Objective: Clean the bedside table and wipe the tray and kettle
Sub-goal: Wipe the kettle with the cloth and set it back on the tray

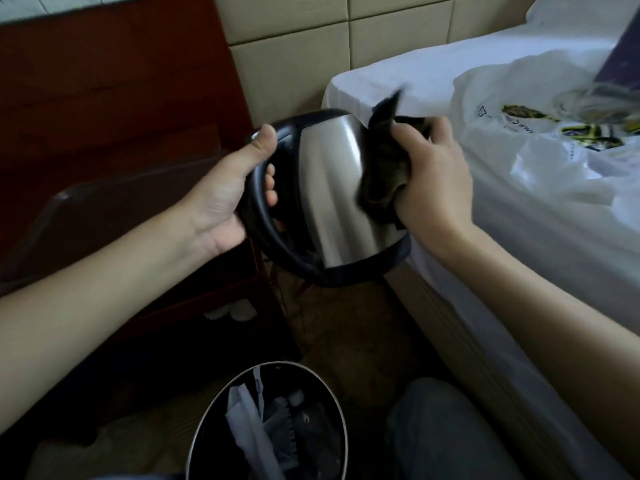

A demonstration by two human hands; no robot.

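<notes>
**While held aloft, the kettle gets wiped**

As the left grip clamps round the black handle, the kettle hangs tilted in the air between both grips. The right grip is clamped on a dark cloth, pressing it to the steel side. Left of the left grip, a tray rests on the surface. Below both stands a bin; right of the right grip lies the bed.

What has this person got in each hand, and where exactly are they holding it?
The left hand grips the steel kettle by its black handle. The right hand clutches a bunched dark cloth, pressing it against the kettle's side.
</notes>
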